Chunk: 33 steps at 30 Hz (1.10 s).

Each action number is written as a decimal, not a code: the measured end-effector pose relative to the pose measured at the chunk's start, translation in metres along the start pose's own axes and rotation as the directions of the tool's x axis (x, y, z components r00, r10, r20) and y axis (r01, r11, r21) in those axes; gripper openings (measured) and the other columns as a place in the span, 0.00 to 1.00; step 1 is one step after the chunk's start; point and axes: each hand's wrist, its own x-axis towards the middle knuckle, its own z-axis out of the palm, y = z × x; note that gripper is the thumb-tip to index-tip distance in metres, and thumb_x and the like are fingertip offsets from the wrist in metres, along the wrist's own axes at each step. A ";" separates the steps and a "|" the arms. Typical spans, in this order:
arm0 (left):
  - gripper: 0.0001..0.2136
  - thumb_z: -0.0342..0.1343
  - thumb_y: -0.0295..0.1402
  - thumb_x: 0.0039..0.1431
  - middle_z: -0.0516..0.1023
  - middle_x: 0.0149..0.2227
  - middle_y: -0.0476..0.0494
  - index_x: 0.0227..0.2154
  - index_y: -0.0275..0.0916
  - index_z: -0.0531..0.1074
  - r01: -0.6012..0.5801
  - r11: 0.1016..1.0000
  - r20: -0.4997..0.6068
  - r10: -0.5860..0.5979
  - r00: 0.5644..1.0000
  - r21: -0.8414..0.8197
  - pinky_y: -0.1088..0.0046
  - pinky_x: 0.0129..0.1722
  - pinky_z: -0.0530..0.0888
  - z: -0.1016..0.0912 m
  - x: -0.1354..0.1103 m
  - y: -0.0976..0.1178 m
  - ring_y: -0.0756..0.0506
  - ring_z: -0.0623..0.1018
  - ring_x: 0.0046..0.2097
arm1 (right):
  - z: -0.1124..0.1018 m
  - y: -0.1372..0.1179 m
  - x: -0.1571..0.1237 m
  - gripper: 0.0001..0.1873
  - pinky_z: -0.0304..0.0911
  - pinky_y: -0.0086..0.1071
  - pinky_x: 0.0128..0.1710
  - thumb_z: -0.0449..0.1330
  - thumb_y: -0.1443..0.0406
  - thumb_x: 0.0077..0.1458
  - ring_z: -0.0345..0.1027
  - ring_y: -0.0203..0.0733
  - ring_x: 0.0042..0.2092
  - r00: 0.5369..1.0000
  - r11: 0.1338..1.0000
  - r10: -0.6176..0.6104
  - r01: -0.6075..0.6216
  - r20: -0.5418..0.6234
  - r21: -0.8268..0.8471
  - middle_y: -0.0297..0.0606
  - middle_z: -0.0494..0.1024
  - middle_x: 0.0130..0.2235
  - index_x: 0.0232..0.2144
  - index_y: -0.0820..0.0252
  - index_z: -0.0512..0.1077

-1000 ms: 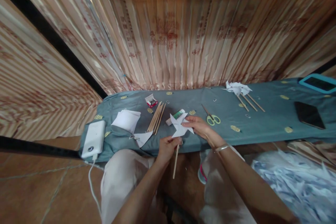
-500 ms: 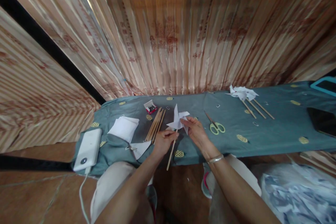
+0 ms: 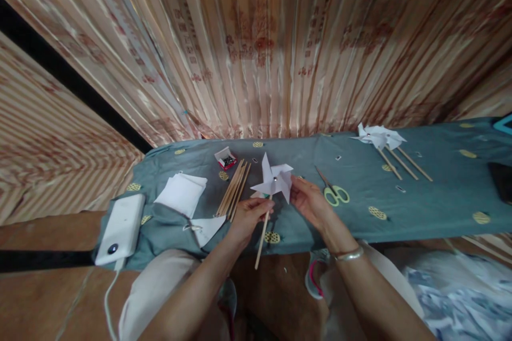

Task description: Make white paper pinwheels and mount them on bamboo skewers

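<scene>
My left hand [image 3: 248, 217] is closed around a thin wooden stick [image 3: 262, 237], which carries a white paper pinwheel [image 3: 274, 180] with a small pin at its centre. The pinwheel stands upright above the teal cloth-covered board [image 3: 360, 192]. My right hand [image 3: 311, 201] is just right of the wheel, fingers partly spread, fingertips touching one of its blades. A silver bangle [image 3: 349, 255] circles my right wrist.
On the board lie a bundle of wooden sticks [image 3: 234, 188], a small box of pins [image 3: 226, 159], white paper squares [image 3: 181, 192], yellow-handled scissors [image 3: 335, 193], several finished pinwheels [image 3: 382, 141] at the right and a white power bank [image 3: 120, 229] at the left. A striped curtain hangs behind.
The pinwheel has been raised from lying flat near the board's edge to standing upright on its stick. My right hand has slid from the wheel's centre to its right blade.
</scene>
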 end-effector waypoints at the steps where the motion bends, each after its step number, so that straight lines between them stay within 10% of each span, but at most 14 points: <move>1: 0.21 0.75 0.44 0.26 0.76 0.20 0.46 0.21 0.33 0.79 0.009 1.000 0.003 -0.008 1.000 -0.007 0.77 0.25 0.66 0.000 0.000 0.000 0.53 0.71 0.23 | -0.001 -0.001 -0.001 0.20 0.72 0.36 0.37 0.74 0.53 0.37 0.77 0.44 0.36 1.000 1.000 0.007 -0.007 0.004 0.016 0.36 0.83 0.33 0.31 0.55 0.76; 33: 0.16 0.69 0.45 0.39 0.73 0.20 0.49 0.21 0.35 0.78 -0.025 0.973 0.105 0.000 0.994 0.228 0.75 0.26 0.63 0.000 -0.012 -0.006 0.52 0.67 0.23 | 0.008 -0.006 -0.016 0.16 0.69 0.29 0.34 0.77 0.63 0.30 0.73 0.36 0.28 0.999 0.999 0.045 -0.044 -0.004 0.015 0.32 0.83 0.27 0.27 0.59 0.81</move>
